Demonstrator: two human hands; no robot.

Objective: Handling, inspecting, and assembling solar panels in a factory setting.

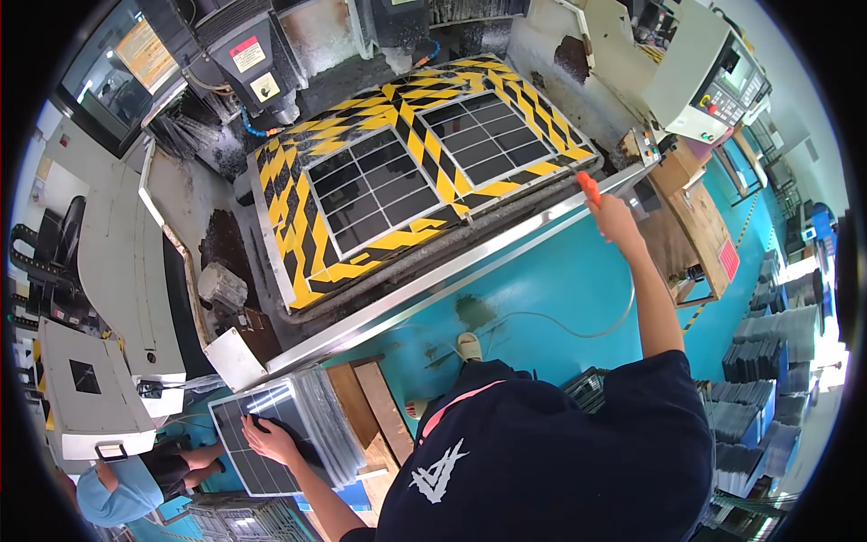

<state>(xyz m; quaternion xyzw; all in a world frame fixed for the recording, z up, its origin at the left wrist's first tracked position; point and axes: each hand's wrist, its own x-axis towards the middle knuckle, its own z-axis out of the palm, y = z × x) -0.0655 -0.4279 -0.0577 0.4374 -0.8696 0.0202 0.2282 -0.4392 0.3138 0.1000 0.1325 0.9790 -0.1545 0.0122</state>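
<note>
My right hand (618, 219) is stretched forward to the machine's front edge, its fingers wrapped round an orange air blow gun (590, 188). A thin pale hose (578, 335) trails from below this hand across the floor. The gun points toward two dark gridded panels, the left panel (368, 191) and the right panel (485, 137), which lie in a bed (291, 217) covered with yellow and black striped tape. At the lower left my left hand (269, 440) rests with fingers apart on the top dark panel (256, 462) of a stack.
A metal rail (424, 287) runs along the machine's front. Spindle heads (257, 68) hang behind the bed. The control panel (722, 90) and a wooden bench (691, 226) stand right. Many stacked sheets (768, 348) line the far right. Another person (122, 488) is at lower left.
</note>
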